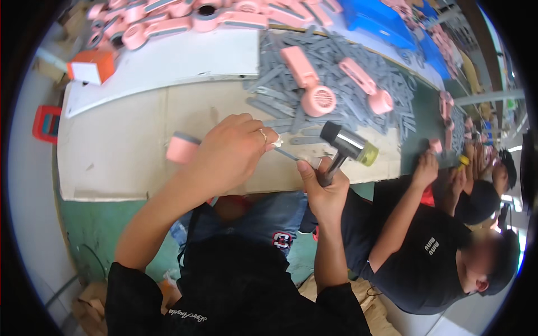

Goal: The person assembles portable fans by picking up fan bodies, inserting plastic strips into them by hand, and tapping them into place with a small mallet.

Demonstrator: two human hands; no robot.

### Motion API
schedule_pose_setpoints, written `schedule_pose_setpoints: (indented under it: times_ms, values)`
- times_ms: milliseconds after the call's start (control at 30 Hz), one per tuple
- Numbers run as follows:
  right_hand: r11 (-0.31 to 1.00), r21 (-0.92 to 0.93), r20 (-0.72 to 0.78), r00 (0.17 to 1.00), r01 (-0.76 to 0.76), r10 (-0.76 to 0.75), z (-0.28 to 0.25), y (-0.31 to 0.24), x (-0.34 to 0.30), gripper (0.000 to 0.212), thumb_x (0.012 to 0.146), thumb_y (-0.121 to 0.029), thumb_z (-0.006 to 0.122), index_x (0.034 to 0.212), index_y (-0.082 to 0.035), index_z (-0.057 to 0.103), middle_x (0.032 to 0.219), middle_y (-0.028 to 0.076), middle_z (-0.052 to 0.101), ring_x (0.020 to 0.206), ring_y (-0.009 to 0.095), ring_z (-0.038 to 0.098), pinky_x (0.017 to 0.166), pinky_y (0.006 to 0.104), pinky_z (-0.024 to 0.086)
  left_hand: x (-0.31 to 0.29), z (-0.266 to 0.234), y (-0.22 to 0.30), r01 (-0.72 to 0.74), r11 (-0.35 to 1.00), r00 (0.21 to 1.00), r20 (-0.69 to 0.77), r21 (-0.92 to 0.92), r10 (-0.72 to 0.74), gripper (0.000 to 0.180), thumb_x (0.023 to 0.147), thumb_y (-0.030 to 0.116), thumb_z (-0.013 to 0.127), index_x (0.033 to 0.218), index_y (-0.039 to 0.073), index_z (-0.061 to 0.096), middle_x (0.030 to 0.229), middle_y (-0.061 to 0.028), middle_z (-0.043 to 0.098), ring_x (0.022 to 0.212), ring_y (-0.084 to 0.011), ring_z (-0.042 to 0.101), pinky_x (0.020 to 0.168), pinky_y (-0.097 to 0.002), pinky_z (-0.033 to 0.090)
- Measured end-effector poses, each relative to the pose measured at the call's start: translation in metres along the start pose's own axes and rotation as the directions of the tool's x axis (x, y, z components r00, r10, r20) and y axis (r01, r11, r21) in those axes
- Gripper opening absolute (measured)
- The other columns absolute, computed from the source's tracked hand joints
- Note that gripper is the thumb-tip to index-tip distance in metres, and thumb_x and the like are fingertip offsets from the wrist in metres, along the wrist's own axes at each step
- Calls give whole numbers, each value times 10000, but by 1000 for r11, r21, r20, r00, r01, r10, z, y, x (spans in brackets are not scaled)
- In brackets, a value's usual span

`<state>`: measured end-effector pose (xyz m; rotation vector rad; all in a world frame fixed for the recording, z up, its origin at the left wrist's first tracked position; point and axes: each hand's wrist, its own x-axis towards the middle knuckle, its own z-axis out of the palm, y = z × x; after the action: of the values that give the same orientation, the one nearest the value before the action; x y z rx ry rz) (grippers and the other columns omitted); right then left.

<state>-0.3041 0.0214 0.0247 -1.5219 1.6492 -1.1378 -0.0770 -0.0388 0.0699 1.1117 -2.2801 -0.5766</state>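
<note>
My left hand [240, 147] is closed, its fingertips pinching one end of a thin grey plastic strip [287, 153]. The strip's other end reaches the thumb of my right hand [327, 193]. That hand is wrapped round the handle of a small mallet [348, 144], which has a metal middle, one black face and one yellowish clear face. Its head points up, above the cardboard. Partly hidden behind my left wrist lies a pink plastic part [182, 148] with a grey edge. Something small and white shows at my left fingertips; I cannot make it out.
A heap of grey strips [342, 61] bears two pink housings [318, 101] with round heads. More pink housings [241, 19] pile up at the back, near a blue bin [378, 22]. An orange box [91, 67] stands far left. At right, a co-worker [426, 246] sits close.
</note>
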Motion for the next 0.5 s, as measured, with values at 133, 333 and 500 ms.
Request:
schedule_pose_setpoints:
  times_ms: [133,333,500]
  values:
    - [999,27,183,982,-47,41,19,-40,-3,265,960,-204,737,793,-23,639,620,-1,586,539,61,537,465,225,386,-33,-21,-20,44,999,999,-19,-8,-45,138,860,91,672,992,51,686,967,-76,674,953,-290,616,869,-419,481]
    - [940,263,307,942,-217,131,37,-45,1,183,980,-159,700,946,21,699,739,40,658,594,102,604,503,235,451,-86,-49,-43,12,981,951,-306,192,48,559,614,246,906,1096,65,687,1180,-95,661,1161,-319,585,1023,-481,470]
    - [983,62,377,916,-170,135,55,-38,5,207,959,-187,732,848,-17,692,670,-1,613,553,62,528,494,219,384,-100,-15,-54,25,985,943,-330,170,33,577,650,241,902,1132,36,661,1155,-135,632,1143,-340,594,1025,-492,491]
